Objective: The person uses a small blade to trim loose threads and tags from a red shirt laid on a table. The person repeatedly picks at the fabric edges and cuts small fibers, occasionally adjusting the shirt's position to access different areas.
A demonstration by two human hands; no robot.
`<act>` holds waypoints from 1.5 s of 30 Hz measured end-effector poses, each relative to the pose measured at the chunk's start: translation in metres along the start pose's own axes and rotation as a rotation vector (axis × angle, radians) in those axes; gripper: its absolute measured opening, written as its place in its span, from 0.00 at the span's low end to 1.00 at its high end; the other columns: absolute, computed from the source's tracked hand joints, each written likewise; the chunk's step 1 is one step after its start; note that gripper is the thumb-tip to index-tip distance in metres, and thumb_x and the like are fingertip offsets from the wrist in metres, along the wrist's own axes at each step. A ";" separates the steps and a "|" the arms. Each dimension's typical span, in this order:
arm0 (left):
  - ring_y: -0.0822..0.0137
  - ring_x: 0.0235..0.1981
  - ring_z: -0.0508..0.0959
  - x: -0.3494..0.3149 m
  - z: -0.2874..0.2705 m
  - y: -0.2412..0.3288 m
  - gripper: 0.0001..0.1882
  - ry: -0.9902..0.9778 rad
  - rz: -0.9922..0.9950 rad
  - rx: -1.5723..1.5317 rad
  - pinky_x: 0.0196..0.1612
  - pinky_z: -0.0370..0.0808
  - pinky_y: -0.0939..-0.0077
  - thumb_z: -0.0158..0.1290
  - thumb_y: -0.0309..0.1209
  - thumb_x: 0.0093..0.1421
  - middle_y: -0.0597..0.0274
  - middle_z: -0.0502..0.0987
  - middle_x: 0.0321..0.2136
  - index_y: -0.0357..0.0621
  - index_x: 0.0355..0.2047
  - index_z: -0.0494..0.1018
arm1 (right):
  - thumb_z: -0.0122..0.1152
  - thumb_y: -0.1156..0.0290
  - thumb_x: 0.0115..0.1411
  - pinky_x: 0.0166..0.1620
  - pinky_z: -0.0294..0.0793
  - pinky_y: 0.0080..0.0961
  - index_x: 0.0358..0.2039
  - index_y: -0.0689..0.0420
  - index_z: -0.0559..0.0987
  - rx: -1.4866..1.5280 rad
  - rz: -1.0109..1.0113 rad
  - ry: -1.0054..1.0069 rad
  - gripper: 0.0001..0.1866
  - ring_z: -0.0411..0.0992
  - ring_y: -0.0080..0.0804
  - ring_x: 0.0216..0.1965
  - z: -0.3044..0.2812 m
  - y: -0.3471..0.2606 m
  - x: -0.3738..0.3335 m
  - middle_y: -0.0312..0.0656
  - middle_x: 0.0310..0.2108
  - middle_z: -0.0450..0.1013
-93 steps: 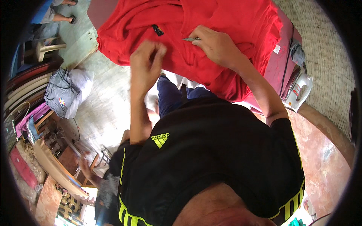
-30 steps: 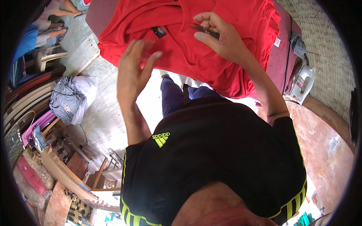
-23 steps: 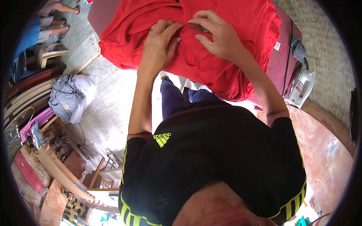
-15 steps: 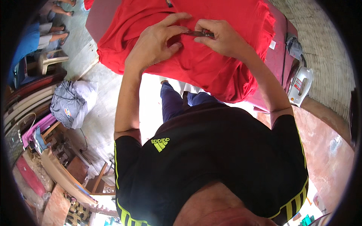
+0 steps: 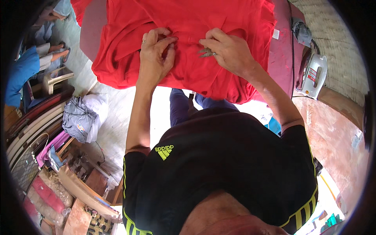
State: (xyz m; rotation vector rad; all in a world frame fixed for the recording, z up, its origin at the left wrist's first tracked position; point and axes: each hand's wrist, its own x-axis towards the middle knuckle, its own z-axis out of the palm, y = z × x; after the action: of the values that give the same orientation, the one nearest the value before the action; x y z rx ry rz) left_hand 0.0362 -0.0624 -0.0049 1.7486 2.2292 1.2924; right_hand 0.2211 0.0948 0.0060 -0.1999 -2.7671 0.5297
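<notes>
Red cloth (image 5: 188, 74) lies in loose folds over the padded table in front of me. My left hand (image 5: 156, 53), a ring on one finger, rests over the cloth's near part. Its thumb and index finger curl together in a pinch; anything between them is too small to make out. To its right, my right hand (image 5: 229, 49) is closed around small metal thread snips (image 5: 205, 53). Their short pointed blades stick out to the left below the fingers, just above the red cloth. The rest of the snips is hidden in the palm.
A white and red iron (image 5: 314, 76) stands at the table's right edge, with a grey cloth (image 5: 301, 32) and a dark cord beside it. On the left floor sit a grey and white bundle (image 5: 82, 117) and a plastic stool (image 5: 56, 78). Other people's legs show at upper left.
My hands have moved apart, the left one away from the snips. The right hand has turned the snips so their blades show. The whole view has shifted slightly.
</notes>
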 end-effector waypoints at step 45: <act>0.60 0.34 0.75 -0.004 0.031 0.005 0.12 0.106 0.134 0.030 0.37 0.73 0.68 0.64 0.22 0.47 0.64 0.78 0.34 0.49 0.34 0.81 | 0.64 0.75 0.56 0.39 0.74 0.26 0.47 0.57 0.73 0.516 0.306 0.090 0.18 0.76 0.29 0.34 0.006 0.007 0.014 0.40 0.33 0.78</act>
State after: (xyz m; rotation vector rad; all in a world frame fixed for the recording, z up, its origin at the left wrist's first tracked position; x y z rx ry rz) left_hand 0.0567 -0.0474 -0.0236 1.9138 2.2299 1.4173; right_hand 0.2065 0.1016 0.0019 -0.5091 -2.4218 1.2500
